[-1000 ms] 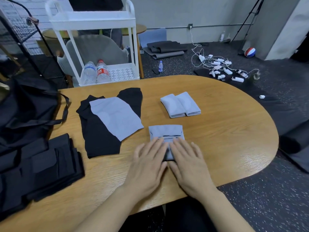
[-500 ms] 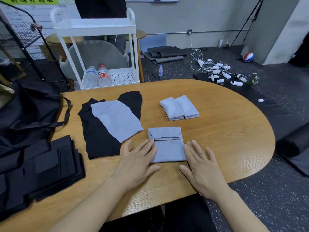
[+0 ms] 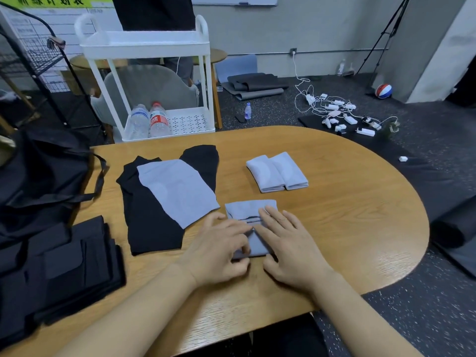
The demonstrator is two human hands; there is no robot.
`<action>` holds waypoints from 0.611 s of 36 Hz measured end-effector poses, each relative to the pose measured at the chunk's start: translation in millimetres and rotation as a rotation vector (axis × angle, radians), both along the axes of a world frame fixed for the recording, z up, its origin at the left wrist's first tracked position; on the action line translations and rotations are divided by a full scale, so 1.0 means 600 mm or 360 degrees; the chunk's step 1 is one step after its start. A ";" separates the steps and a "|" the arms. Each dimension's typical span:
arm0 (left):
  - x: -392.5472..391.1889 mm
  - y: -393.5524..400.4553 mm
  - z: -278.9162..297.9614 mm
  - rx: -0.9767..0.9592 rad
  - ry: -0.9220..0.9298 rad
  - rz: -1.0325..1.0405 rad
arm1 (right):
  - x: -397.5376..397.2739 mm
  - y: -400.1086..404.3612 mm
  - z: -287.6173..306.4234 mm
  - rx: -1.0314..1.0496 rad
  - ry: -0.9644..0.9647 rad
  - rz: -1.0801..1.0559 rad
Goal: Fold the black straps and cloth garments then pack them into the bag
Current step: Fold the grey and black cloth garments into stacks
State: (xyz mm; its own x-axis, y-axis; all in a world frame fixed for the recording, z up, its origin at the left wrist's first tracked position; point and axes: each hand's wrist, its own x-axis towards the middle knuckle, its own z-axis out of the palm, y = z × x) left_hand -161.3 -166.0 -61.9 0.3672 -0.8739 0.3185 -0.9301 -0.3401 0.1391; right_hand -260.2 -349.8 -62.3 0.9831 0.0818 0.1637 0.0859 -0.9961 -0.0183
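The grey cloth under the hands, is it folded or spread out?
Folded. The grey cloth is a small rectangle with a layered edge across it, under the left hand and right hand.

1. The left hand (image 3: pixel 219 249), which half a second ago lay flat on the table beside the grey folded cloth (image 3: pixel 251 210), now lies over the cloth's left part, fingers curled at its near edge.
2. The right hand (image 3: pixel 291 246), earlier flat on the wood to the right of the cloth, now rests on the cloth, fingers straight.
3. The cloth's near half is now mostly covered.
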 end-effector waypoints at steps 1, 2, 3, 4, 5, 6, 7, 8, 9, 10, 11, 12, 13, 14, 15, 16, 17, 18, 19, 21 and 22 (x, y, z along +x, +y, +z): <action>0.001 0.002 -0.001 0.0046 0.0040 -0.0005 | 0.003 -0.004 -0.001 0.0020 0.0019 0.0019; 0.001 0.003 -0.002 0.0072 0.0076 -0.0005 | 0.004 -0.007 -0.004 0.0035 0.0024 0.0034; 0.002 0.003 -0.003 0.0080 0.0105 -0.0002 | 0.005 -0.010 -0.006 0.0043 0.0017 0.0047; 0.004 0.003 -0.002 0.0072 0.0119 0.0000 | 0.004 -0.012 -0.007 0.0047 0.0001 0.0060; 0.006 0.001 -0.001 0.0061 0.0121 0.0002 | 0.004 -0.013 -0.009 0.0055 -0.0019 0.0071; 0.008 -0.001 0.001 0.0057 0.0108 0.0004 | 0.004 -0.014 -0.010 0.0066 -0.0041 0.0081; 0.010 -0.003 0.003 0.0064 0.0087 0.0008 | 0.004 -0.015 -0.012 0.0077 -0.0061 0.0089; 0.011 -0.006 0.005 0.0079 0.0070 0.0016 | 0.005 -0.016 -0.013 0.0089 -0.0078 0.0094; 0.011 -0.009 0.006 0.0090 0.0065 0.0028 | 0.005 -0.017 -0.014 0.0103 -0.0092 0.0098; 0.011 -0.011 0.007 0.0088 0.0071 0.0043 | 0.005 -0.018 -0.014 0.0123 -0.0105 0.0103; 0.011 -0.014 0.007 0.0078 0.0093 0.0061 | 0.005 -0.017 -0.015 0.0148 -0.0116 0.0110; 0.011 -0.016 0.006 0.0055 0.0122 0.0080 | 0.004 -0.017 -0.015 0.0173 -0.0126 0.0118; 0.012 -0.019 0.006 0.0021 0.0162 0.0100 | 0.004 -0.017 -0.015 0.0198 -0.0132 0.0127; 0.012 -0.021 0.006 -0.0020 0.0212 0.0116 | 0.004 -0.017 -0.015 0.0224 -0.0138 0.0130; 0.013 -0.022 0.007 -0.0063 0.0264 0.0129 | 0.005 -0.017 -0.015 0.0255 -0.0144 0.0128; 0.013 -0.024 0.010 -0.0105 0.0328 0.0138 | 0.006 -0.019 -0.015 0.0291 -0.0150 0.0124; 0.012 -0.025 0.012 -0.0142 0.0395 0.0151 | 0.007 -0.021 -0.015 0.0331 -0.0157 0.0123; 0.011 -0.026 0.015 -0.0166 0.0465 0.0165 | 0.008 -0.023 -0.015 0.0372 -0.0157 0.0124; 0.011 -0.027 0.018 -0.0183 0.0534 0.0174 | 0.008 -0.024 -0.016 0.0413 -0.0154 0.0121; 0.014 -0.025 0.020 -0.0177 0.0703 0.0179 | 0.006 -0.025 -0.018 0.0520 -0.0144 0.0091; 0.017 -0.022 0.021 -0.0141 0.0808 0.0180 | 0.004 -0.025 -0.019 0.0600 -0.0146 0.0058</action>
State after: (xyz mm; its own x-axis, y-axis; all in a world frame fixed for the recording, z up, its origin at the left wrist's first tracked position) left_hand -151.4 -178.9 -49.4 0.5847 -0.7978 0.1471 -0.6965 -0.4007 0.5952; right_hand -257.8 -365.0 -73.6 0.9605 0.0334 0.2763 0.1392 -0.9173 -0.3730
